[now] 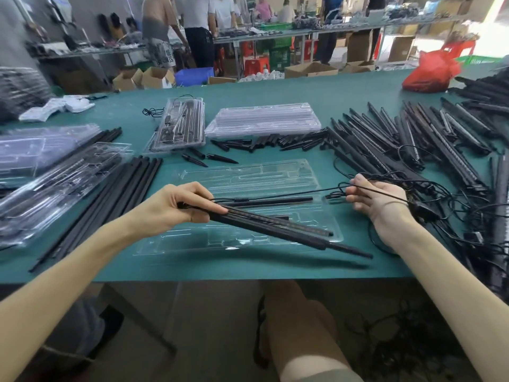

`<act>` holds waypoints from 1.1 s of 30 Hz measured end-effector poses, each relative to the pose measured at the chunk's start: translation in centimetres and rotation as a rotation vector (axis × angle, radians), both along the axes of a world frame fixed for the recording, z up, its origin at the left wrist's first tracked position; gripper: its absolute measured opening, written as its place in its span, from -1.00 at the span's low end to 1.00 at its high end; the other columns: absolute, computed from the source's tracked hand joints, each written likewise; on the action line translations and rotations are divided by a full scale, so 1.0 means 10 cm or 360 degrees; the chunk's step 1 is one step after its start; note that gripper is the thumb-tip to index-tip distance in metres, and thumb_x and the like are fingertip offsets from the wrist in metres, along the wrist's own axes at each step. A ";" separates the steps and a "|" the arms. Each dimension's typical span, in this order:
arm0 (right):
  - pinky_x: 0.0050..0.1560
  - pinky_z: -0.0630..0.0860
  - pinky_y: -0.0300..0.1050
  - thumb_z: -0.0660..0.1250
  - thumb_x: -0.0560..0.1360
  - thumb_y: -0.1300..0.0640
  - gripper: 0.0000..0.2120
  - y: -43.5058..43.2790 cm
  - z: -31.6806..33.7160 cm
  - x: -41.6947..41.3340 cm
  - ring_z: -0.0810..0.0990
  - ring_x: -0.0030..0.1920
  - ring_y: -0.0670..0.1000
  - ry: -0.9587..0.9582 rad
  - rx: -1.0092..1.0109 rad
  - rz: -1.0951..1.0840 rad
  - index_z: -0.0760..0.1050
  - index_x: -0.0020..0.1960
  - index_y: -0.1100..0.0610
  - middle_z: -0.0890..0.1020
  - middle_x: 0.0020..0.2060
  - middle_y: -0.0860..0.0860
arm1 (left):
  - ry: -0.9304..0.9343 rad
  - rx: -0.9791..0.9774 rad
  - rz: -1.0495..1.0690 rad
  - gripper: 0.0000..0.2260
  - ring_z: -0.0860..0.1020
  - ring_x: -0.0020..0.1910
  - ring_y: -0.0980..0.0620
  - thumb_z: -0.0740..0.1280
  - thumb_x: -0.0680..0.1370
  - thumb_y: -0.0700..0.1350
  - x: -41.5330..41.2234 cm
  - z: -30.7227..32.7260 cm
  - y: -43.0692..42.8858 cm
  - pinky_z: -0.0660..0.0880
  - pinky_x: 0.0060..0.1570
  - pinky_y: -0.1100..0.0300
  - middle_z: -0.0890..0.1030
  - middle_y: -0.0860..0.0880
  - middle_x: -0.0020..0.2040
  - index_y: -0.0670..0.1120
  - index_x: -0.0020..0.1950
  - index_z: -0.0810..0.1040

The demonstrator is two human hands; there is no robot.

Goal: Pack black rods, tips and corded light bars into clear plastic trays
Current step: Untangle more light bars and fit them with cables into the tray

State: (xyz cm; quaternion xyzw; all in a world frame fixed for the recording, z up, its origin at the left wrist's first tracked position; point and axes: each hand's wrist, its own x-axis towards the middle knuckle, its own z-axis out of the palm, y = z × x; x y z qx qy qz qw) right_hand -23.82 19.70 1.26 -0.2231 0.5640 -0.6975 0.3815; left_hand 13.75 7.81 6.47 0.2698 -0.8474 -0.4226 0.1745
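While your left hand (179, 205) clamps light bars (275, 230) over the tray (248, 172), right hand (380, 199) pinching their cord (316, 190) — loose tips (220, 158), piled bars (399, 150) lie beside it.

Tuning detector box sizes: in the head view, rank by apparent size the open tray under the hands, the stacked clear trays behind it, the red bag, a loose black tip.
1. open tray
2. stacked clear trays
3. red bag (farther off, so true size unsure)
4. loose black tip
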 end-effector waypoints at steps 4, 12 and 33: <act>-0.51 0.49 -0.35 0.35 0.60 0.14 -0.83 0.01 0.00 0.03 0.67 -0.43 -0.07 0.0085 0.0006 0.0032 0.56 -0.08 0.24 0.70 -0.39 0.02 | 0.0141 -0.0164 0.0169 -0.66 0.52 0.05 0.00 0.44 0.43 -0.26 0.01 -0.05 -0.06 0.45 0.12 0.25 0.54 -0.22 0.08 -0.16 0.20 0.67; -0.33 0.59 -0.35 0.35 0.58 0.25 -0.92 0.08 -0.01 0.04 0.69 -0.35 -0.03 0.0019 -0.0134 0.0049 0.58 -0.06 0.25 0.72 -0.32 0.06 | 0.0136 -0.0235 0.0208 -0.68 0.53 0.10 -0.16 0.45 0.44 -0.27 0.10 -0.18 -0.21 0.46 0.21 0.06 0.56 -0.18 0.07 -0.15 0.19 0.68; -0.40 0.52 -0.35 0.38 0.55 0.25 -0.77 0.06 -0.11 0.08 0.63 -0.41 -0.08 0.0410 -0.0116 0.0114 0.51 0.13 0.38 0.63 -0.21 0.21 | -0.0130 -0.0516 0.0449 -0.63 0.50 0.23 0.23 0.53 0.44 -0.27 0.47 -0.47 -0.30 0.31 0.30 0.41 0.65 0.12 0.12 0.14 0.13 0.69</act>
